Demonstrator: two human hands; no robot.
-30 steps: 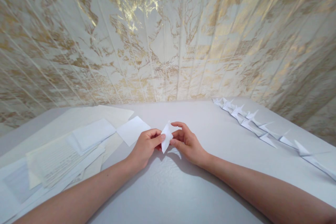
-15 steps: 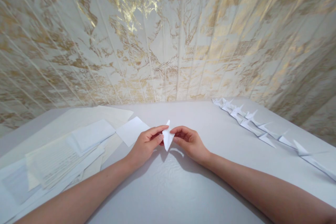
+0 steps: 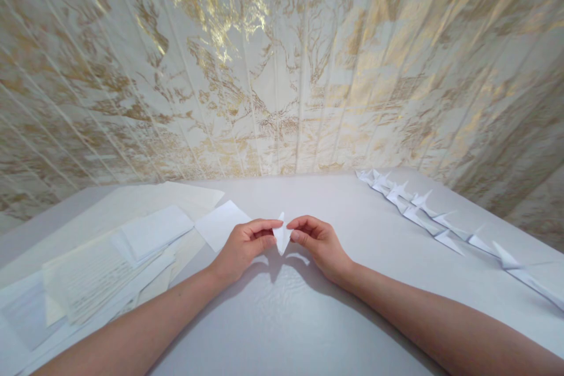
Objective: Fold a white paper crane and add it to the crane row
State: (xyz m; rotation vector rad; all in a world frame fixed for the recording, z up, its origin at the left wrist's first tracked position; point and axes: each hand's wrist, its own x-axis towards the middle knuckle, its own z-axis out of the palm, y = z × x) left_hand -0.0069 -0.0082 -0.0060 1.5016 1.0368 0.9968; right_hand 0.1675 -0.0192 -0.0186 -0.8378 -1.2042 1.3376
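A small piece of folded white paper (image 3: 282,237), narrow and pointed at top and bottom, is held upright just above the table. My left hand (image 3: 247,242) pinches its left edge between thumb and fingers. On the other edge, my right hand (image 3: 318,241) grips it with thumb and forefinger. Both hands are closed on the paper, and their shadows fall on the table below. A flat white paper sheet (image 3: 221,225) lies behind my left hand. Several folded paper cranes (image 3: 414,216) stand in rows off to the right.
Stacked papers, some with writing (image 3: 94,273), cover the left of the white table (image 3: 282,329). On top of them rests a smaller pile of white sheets (image 3: 154,230). A wall with gold-patterned covering (image 3: 282,70) rises right behind the table's back edge.
The folded paper has turned slightly between my fingers and looks a little narrower. My fingers have shifted slightly, both hands still gripping it. The whole view has dropped a little in the picture.
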